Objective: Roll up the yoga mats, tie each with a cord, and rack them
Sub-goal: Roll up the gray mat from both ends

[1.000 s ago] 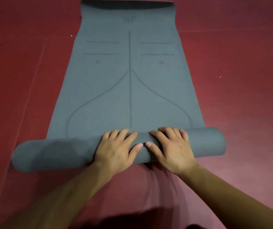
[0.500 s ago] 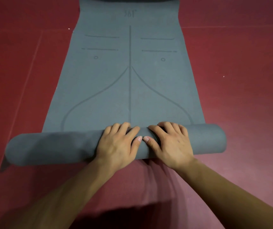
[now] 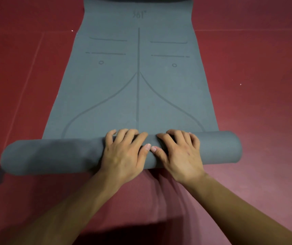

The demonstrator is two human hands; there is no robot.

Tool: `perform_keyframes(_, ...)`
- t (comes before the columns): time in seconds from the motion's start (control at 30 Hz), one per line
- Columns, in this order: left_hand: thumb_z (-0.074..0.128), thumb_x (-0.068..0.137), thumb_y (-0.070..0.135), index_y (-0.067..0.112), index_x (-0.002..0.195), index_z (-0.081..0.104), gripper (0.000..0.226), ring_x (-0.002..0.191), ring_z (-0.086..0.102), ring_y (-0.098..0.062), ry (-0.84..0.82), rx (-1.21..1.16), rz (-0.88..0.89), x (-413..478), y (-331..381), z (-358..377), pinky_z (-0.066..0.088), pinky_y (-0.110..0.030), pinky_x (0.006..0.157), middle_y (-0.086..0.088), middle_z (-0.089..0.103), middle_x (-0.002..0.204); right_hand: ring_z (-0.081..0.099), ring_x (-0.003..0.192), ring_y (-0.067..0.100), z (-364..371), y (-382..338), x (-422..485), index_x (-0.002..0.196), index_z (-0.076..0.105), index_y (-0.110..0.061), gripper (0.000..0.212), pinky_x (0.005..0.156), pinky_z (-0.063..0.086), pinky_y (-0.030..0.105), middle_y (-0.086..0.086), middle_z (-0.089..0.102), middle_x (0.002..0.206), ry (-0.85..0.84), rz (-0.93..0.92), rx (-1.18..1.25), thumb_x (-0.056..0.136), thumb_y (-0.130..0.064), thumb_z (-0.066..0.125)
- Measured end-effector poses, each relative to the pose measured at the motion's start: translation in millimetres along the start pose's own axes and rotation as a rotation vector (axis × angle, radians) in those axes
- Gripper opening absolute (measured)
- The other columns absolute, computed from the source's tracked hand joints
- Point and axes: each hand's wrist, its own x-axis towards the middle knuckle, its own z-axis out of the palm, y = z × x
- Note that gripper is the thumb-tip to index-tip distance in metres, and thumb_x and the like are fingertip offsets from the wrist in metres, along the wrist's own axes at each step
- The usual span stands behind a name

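Dark red floor (image 3: 256, 112) of a room, seen from above.
Thin seams (image 3: 27, 82) split it into large panels, one slanting down the left side. Two tiny white specks (image 3: 72, 30) lie on it. A dark shadow (image 3: 141, 234) covers the near edge.

A grey yoga mat (image 3: 106, 96) lies on a dark red floor (image 3: 256, 85), its flat part with printed guide lines running toward 12 o'clock. Its near end is wound into a thick roll (image 3: 53, 156) lying from 9 to 3 o'clock. The left hand (image 3: 124, 156) and right hand (image 3: 180, 156) grip the roll's middle side by side. Their fingers (image 3: 122, 137) curl over its 12 o'clock side and the thumb tips touch.
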Motion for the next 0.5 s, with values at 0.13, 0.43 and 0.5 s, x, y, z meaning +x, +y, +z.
perform_keyframes(0.13,0.042,0.100,0.044,0.024,0.119,0.066,0.037,0.099,0.059,-0.027,-0.068,0.065,0.009,2,-2,6,0.041,-0.047,0.083,-0.001,0.064,0.115,0.057,0.111,0.023,-1,-1,12,0.119,0.067,-0.031,0.052,0.102,0.033,0.045,-0.003,0.062,0.117,-0.018,0.004,-0.020,0.099,-0.066,0.035)
perform_keyframes(0.43,0.035,0.100,0.045,0.026,0.112,0.066,0.038,0.089,0.059,-0.026,-0.130,0.047,-0.025,29,-13,8,0.041,-0.043,0.076,0.004,0.064,0.104,0.045,0.135,0.027,0,0,7,0.138,0.058,-0.032,0.062,0.119,0.016,0.049,0.001,0.056,0.137,-0.071,0.034,-0.021,0.098,-0.071,0.031)
perform_keyframes(0.5,0.038,0.099,0.044,0.022,0.116,0.066,0.040,0.095,0.061,-0.027,-0.091,-0.003,-0.027,33,-11,6,0.043,-0.043,0.080,-0.002,0.065,0.109,0.049,0.131,0.026,0,-1,16,0.135,0.060,-0.031,0.061,0.117,0.020,0.050,0.001,0.058,0.133,-0.070,0.046,-0.033,0.098,-0.070,0.030)
